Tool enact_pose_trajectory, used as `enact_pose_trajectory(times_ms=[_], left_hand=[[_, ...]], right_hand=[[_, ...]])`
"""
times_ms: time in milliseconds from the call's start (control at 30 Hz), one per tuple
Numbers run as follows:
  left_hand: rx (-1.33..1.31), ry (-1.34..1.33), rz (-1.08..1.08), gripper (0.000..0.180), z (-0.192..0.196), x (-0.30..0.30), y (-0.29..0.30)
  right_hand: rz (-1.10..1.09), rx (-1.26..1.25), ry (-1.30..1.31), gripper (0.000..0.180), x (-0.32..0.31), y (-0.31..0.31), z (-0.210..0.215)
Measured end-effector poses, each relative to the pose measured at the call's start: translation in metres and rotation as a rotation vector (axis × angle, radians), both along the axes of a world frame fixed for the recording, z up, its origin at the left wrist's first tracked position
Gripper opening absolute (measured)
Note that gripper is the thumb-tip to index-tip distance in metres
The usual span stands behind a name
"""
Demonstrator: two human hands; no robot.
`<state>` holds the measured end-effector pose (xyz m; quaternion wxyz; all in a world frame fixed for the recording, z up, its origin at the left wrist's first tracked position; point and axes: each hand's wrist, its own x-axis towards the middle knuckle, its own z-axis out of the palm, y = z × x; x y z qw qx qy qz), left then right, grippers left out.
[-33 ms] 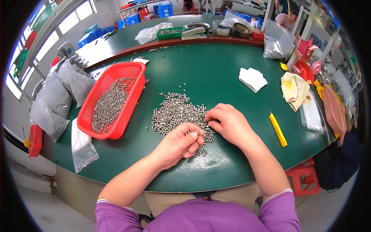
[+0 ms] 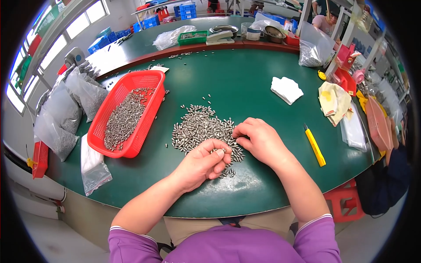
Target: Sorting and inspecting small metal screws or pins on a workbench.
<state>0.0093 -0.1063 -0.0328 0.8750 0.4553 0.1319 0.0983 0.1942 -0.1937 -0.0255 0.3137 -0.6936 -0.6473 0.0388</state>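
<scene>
A heap of small silvery metal parts, pointed at the ends (image 2: 197,125), lies on the green table in front of me. At its near edge my left hand (image 2: 201,164) is closed, palm turned partly up, with a few of these small metal parts showing between thumb and curled fingers. My right hand (image 2: 261,140) rests at the heap's right edge. Its thumb and fingers are bent together at the parts, and whatever lies between the fingertips is hidden. More of the same parts fill the bottom of a red perforated basket (image 2: 151,105) to the left.
Plastic bags full of parts (image 2: 66,111) stand far left, beside a flat clear bag (image 2: 94,168). On the right are a yellow utility knife (image 2: 315,147), a folded white cloth (image 2: 286,90) and a stained glove (image 2: 334,101). A green tray (image 2: 193,38) sits behind.
</scene>
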Motion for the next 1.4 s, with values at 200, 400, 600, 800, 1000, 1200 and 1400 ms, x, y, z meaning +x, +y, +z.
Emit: enact_pose_trajectory(times_ms=[200, 400, 600, 800, 1000, 1200, 1400], left_hand=[[-0.069, 0.015, 0.042, 0.014, 0.001, 0.001, 0.001], [-0.098, 0.042, 0.065, 0.016, 0.002, 0.001, 0.002], [-0.083, 0.040, 0.051, 0.014, -0.003, 0.000, 0.004], [-0.092, 0.043, 0.029, 0.015, -0.001, 0.000, 0.003], [-0.046, 0.060, 0.042, 0.014, -0.001, 0.000, 0.001], [-0.093, 0.006, 0.011, 0.013, -0.002, 0.000, 0.004], [-0.113, 0.007, 0.036, 0.019, -0.002, 0.001, 0.003]], right_hand=[[0.003, -0.065, 0.030, 0.009, 0.004, -0.001, -0.002], [0.029, -0.094, -0.019, 0.010, 0.005, -0.001, -0.002], [0.105, -0.102, 0.243, 0.009, -0.005, 0.001, 0.011], [0.313, -0.090, 0.545, 0.007, -0.012, -0.001, 0.017], [0.358, -0.021, 0.480, 0.008, -0.014, 0.001, 0.015], [-0.054, 0.088, 0.241, 0.010, -0.003, 0.003, 0.012], [-0.123, 0.002, 0.020, 0.011, 0.006, 0.001, -0.001]])
